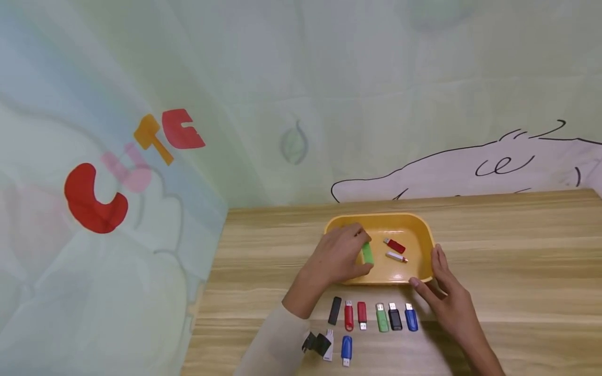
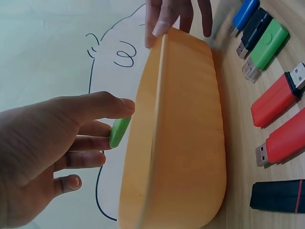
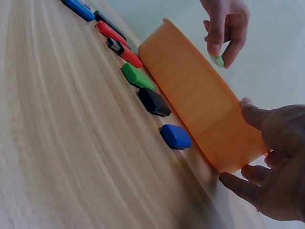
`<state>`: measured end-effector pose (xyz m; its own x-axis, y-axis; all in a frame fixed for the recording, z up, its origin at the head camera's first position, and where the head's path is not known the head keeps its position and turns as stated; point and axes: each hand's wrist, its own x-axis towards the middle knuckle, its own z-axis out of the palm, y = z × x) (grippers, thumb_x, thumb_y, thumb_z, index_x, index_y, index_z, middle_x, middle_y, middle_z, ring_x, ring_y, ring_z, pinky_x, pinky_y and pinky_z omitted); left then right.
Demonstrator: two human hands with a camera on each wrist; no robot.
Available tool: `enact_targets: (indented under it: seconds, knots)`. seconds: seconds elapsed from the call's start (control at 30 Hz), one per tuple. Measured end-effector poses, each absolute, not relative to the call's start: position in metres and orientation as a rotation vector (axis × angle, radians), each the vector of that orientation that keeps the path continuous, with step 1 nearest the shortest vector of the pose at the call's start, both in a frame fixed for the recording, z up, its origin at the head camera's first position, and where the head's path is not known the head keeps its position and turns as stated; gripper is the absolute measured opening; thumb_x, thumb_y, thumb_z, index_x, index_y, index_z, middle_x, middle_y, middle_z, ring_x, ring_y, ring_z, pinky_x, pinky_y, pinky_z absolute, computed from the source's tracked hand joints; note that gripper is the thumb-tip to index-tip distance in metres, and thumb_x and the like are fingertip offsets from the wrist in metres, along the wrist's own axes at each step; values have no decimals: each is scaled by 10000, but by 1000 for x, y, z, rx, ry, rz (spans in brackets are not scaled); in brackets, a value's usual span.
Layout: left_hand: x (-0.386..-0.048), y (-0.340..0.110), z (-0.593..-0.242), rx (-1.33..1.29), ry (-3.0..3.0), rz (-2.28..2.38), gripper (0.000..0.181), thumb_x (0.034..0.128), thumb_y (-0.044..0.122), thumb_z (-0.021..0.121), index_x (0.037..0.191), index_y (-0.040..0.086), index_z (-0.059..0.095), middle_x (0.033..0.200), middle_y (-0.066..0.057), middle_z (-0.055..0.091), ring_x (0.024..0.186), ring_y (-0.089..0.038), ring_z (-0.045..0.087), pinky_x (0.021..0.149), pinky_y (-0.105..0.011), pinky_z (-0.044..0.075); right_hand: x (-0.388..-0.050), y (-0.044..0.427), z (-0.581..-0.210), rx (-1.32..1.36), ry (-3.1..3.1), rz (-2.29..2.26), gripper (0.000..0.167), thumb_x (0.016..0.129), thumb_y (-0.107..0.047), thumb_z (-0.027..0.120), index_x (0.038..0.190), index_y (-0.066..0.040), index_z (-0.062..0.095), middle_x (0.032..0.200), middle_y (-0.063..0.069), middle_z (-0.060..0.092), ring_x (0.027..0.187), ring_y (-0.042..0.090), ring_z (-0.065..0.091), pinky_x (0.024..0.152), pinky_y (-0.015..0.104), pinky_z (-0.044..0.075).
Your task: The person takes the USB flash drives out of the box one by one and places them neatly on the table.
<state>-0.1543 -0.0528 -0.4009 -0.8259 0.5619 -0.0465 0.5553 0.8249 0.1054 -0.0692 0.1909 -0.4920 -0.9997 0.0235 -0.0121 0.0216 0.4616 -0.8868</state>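
My left hand [image 1: 339,253] pinches a green USB stick [image 1: 367,254] between thumb and fingers, over the left part of a yellow plastic tray [image 1: 425,235]. In the left wrist view the green stick's end pokes out beside the tray's rim. At the tray's front right corner, my right hand [image 1: 451,305] grips with the thumb on the front side and the fingers along the right end. Inside the tray lie a red USB stick [image 1: 395,245] and a white one [image 1: 397,257] with a red tip.
In front of the tray, a row on the wooden table [image 1: 531,277] includes a black stick [image 1: 335,310], red sticks [image 1: 348,316], a green stick [image 1: 382,318] and a blue stick [image 1: 411,317]. Nearer lies another blue stick [image 1: 346,349] and a silver stick [image 1: 328,347]. A printed curtain [image 1: 282,104] stands behind.
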Motion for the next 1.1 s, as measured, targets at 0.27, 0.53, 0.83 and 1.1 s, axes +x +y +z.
enact_targets:
  seconds: [0.27,0.53,0.83,1.1]
  knots:
    - [-141,-56,-393,917,2921,149,514,889,490,835,1274,165,734,1212,19,674,1001,-122,604,878,-237,552,-69,191,-492,-30,-2676,1622,879,1004,-262,752,1668,-121,194,1783,98,77,1599,435,185,953,116,407]
    - [-133,-60,-388,902,2927,118,542,869,496,856,1284,169,733,1249,15,686,1076,-137,644,925,-270,571,-69,191,-492,-35,-2687,1615,913,1007,-269,749,1683,-169,143,1778,125,70,1584,475,214,958,162,431]
    - [-126,-64,-385,902,2914,143,540,887,495,843,1304,172,728,1273,14,680,1091,-127,634,930,-265,564,-70,192,-490,-49,-2689,1608,923,989,-236,767,1681,-162,161,1778,130,88,1595,465,207,969,252,458]
    - [-120,-70,-385,937,2908,172,516,886,474,845,1284,166,733,1274,9,681,1053,-116,620,871,-224,547,-70,192,-492,-63,-2667,1662,926,996,-242,760,1686,-149,149,1760,150,124,1586,463,220,958,142,433]
